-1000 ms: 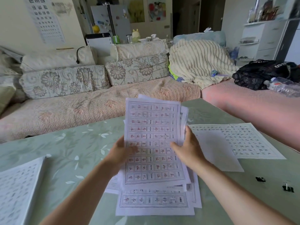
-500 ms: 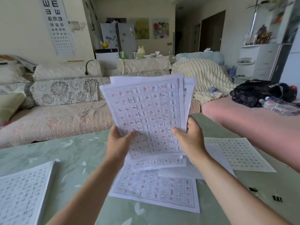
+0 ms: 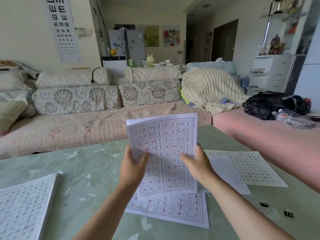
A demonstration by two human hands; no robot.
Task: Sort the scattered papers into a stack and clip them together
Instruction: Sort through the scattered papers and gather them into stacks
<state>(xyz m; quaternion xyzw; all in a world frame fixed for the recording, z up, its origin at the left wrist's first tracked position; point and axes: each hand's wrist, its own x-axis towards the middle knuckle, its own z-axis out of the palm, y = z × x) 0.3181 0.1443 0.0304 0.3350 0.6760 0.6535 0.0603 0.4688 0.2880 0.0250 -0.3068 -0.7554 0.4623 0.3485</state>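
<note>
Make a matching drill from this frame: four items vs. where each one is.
1. held sheets
2. binder clips
3. thick paper pile
4. single sheet

A. left end of the table
B. raised, gripped by left hand and right hand
C. loose on the table's right side
D. flat on the table, below the held sheets

Pairs: 1-B, 2-C, 3-A, 4-D

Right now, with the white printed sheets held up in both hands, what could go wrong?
The held bundle of white grid-printed sheets looks uneven at its top edge; clipping now would likely lock it crooked.
A loose printed sheet under it and other sheets on the right may be left out.
The small black binder clips lie far right; reaching them could loosen the grip.
</note>
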